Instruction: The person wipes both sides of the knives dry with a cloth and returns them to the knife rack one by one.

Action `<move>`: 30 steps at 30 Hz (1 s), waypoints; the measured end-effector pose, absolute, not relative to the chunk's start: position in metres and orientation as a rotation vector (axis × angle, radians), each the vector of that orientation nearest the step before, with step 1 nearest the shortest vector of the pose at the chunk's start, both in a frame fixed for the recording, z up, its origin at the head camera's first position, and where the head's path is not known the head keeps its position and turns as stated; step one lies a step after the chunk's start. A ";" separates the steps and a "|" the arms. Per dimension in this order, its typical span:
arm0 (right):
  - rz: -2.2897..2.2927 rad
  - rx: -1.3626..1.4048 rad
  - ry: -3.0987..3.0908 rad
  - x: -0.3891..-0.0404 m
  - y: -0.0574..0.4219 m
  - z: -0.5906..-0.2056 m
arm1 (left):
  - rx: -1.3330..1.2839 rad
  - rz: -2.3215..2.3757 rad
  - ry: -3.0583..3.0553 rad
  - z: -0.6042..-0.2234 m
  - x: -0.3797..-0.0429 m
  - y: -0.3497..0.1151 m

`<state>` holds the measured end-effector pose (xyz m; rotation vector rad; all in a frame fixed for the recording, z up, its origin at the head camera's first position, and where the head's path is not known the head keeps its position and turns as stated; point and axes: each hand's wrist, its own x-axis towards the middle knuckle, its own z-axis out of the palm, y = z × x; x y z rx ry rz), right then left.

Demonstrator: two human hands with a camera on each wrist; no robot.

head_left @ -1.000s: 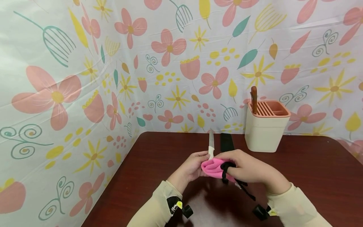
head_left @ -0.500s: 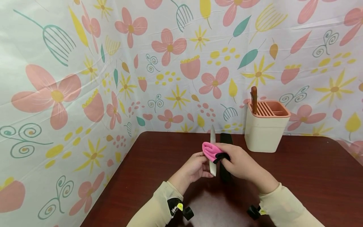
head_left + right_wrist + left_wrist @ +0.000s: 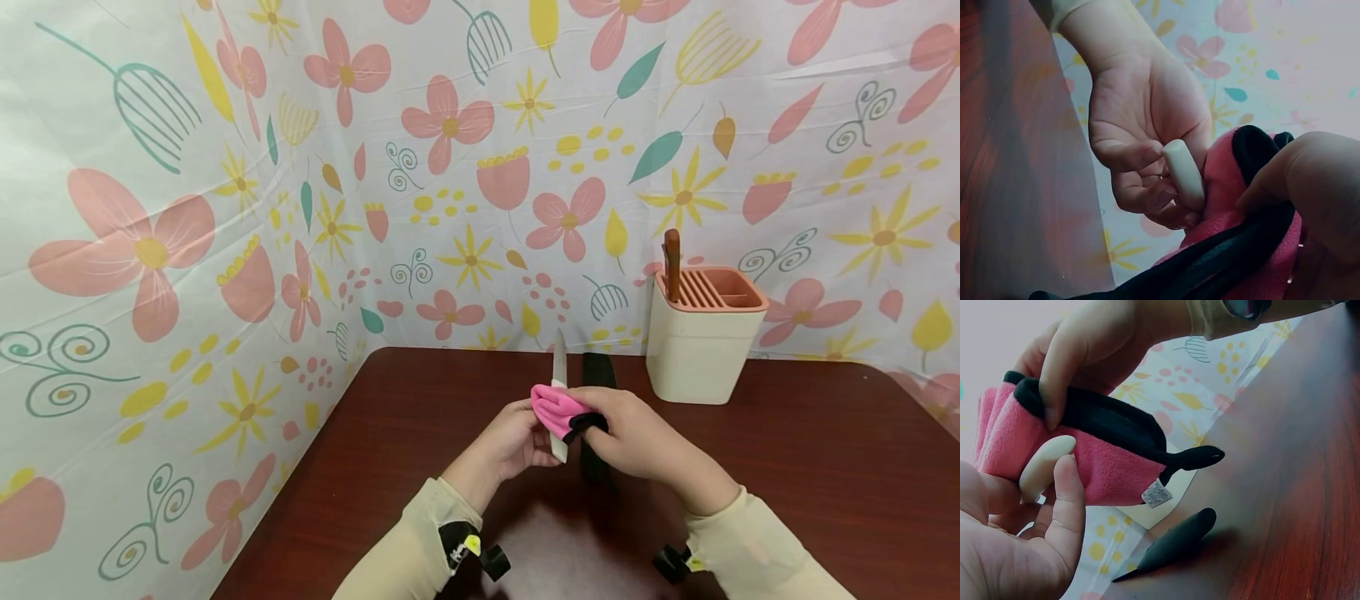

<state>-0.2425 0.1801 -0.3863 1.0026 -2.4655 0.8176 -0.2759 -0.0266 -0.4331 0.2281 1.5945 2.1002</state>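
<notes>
In the head view my left hand [image 3: 512,443] holds a knife [image 3: 560,360] by its white handle [image 3: 558,450], the blade pointing away from me. A folded pink cloth [image 3: 553,407] with black trim is gripped by my right hand [image 3: 637,433] and lies against the handle, hiding part of it. The left wrist view shows the thumb and fingers around the handle's rounded end [image 3: 1050,461], close against the cloth [image 3: 1116,469], which bears a small label [image 3: 1157,494]. From the right wrist, the handle [image 3: 1185,172] sits among the left fingers beside the cloth [image 3: 1225,181].
On the brown table [image 3: 435,392], just beyond my right hand, lies a long black object [image 3: 597,369]. A cream holder [image 3: 697,354] with a salmon slotted top stands back right, a brown handle [image 3: 672,267] upright in it. Patterned cloth hangs behind and left.
The pink cloth first went up along the knife, away from me, baring the handle's end, then came slightly back. My right hand moved with it; the left stays nearly in place.
</notes>
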 end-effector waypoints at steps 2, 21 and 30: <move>0.829 1.027 -2.455 -0.241 0.180 -0.386 | 0.229 2.099 1.600 -0.433 -0.276 -0.027; 0.775 1.204 -2.538 -0.225 0.179 -0.373 | 0.227 2.087 1.594 -0.432 -0.279 -0.029; 0.895 1.349 -2.528 -0.223 0.177 -0.371 | 0.185 2.137 1.588 -0.435 -0.280 -0.030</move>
